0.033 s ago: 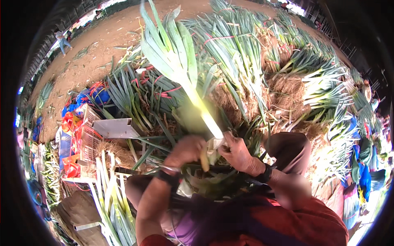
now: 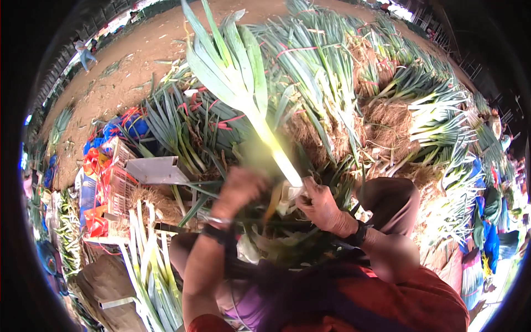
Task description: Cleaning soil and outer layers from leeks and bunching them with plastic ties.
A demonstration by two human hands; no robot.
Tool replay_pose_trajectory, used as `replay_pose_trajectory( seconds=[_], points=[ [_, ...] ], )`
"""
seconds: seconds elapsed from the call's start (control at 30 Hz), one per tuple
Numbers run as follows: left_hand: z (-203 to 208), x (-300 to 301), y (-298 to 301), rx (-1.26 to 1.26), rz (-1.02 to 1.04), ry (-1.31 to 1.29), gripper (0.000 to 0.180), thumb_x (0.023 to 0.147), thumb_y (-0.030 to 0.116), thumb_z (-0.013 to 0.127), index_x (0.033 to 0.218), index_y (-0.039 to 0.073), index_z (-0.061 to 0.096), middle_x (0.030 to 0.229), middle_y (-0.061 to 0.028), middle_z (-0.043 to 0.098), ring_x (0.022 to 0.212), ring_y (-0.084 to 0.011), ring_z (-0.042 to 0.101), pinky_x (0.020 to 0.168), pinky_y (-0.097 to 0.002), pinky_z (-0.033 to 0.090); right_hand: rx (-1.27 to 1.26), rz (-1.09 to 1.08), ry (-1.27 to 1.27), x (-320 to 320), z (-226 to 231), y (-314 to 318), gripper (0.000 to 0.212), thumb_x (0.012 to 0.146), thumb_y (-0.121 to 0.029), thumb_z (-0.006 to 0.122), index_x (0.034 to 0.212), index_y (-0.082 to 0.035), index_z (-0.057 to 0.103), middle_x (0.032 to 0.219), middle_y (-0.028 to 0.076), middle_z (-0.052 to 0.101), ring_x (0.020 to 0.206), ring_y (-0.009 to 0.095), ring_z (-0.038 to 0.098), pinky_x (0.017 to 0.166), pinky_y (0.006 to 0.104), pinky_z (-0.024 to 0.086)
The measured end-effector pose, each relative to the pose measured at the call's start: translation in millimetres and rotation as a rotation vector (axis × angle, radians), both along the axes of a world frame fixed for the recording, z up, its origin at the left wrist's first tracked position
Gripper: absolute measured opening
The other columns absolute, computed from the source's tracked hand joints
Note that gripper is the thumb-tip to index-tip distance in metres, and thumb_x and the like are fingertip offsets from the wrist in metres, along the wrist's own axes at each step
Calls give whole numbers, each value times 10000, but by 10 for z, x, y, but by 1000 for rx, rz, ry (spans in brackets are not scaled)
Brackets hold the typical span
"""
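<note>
A long leek (image 2: 271, 141) slants up and away in front of me, its green leaves fanned at the far end and its white stem toward me. My right hand (image 2: 321, 206) is closed around the white root end. Pale loose outer layers (image 2: 289, 200) hang from the stem beside those fingers, with a yellowish strip near them. My left hand (image 2: 243, 188) is just left of the stem, smeared by motion, so its fingers and anything in them cannot be made out. Peeled leaf scraps (image 2: 282, 240) lie below, between my legs.
Bundled leeks (image 2: 310, 61) with roots are piled ahead and to the right. A metal channel piece (image 2: 157, 170) juts out by a crate (image 2: 120, 191) with orange and blue bags at left. Trimmed leeks (image 2: 148, 265) lie at my lower left. A distant person (image 2: 84, 54) stands on bare ground.
My left hand has moved up and to the left, away from the root end. The leek's leafy end has shifted slightly left, while my right hand keeps nearly the same place.
</note>
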State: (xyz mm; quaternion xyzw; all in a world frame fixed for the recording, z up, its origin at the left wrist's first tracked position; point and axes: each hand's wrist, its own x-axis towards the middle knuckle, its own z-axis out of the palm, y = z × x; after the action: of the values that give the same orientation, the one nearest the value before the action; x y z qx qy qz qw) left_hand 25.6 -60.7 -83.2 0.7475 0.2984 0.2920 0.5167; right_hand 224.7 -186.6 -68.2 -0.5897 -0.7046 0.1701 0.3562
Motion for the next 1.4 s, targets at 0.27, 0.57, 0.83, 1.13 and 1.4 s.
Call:
replay_pose_trajectory(
  seconds=[0.27, 0.57, 0.83, 1.13, 1.4],
  points=[
    [432, -410, 517, -499, 396, -1127, 395, 952, 284, 509, 1249, 24, 486, 1189, -89, 582, 1101, -219, 555, 966, -413, 441, -253, 285, 6, -188, -304, -137, 288, 815, -176, 642, 996, -19, 482, 877, 199, 571, 838, 393, 579, 680, 443, 470],
    [376, -511, 261, -502, 457, -1109, 337, 889, 204, 612, 1181, 62, 523, 1073, -44, 596, 976, -196, 575, 867, -386, 477, -408, 389, 970, -625, -39, 906, 375, 878, -39, 584, 1241, -12, 494, 1161, 66, 567, 1093, 143, 522, 980, 290, 407],
    [308, -418, 78, -580, 465, -1226, 218, 876, 183, 650, 1049, 53, 620, 976, -37, 652, 871, -141, 621, 777, -326, 523, -369, 312, 714, -870, -130, 1026, 207, 834, -48, 595, 1036, -6, 597, 845, -1, 600, 748, 71, 531, 699, 223, 447],
    [671, -417, 40, -514, 285, -1133, 363, 909, 289, 577, 1203, 82, 521, 1120, -53, 593, 1028, -207, 557, 938, -402, 439, -201, 420, 43, -419, -1384, 997, 166, 776, -155, 637, 910, -57, 621, 838, 73, 642, 694, 245, 624, 609, 360, 490],
    [556, -691, 162, -476, 441, -1211, 360, 904, 198, 602, 1226, 63, 515, 1147, -63, 600, 1024, -189, 586, 894, -368, 489, -366, 471, -597, 32, -1279, 323, 252, 859, -130, 528, 1100, -114, 600, 917, 163, 630, 804, 301, 633, 677, 399, 492]
  ],
)
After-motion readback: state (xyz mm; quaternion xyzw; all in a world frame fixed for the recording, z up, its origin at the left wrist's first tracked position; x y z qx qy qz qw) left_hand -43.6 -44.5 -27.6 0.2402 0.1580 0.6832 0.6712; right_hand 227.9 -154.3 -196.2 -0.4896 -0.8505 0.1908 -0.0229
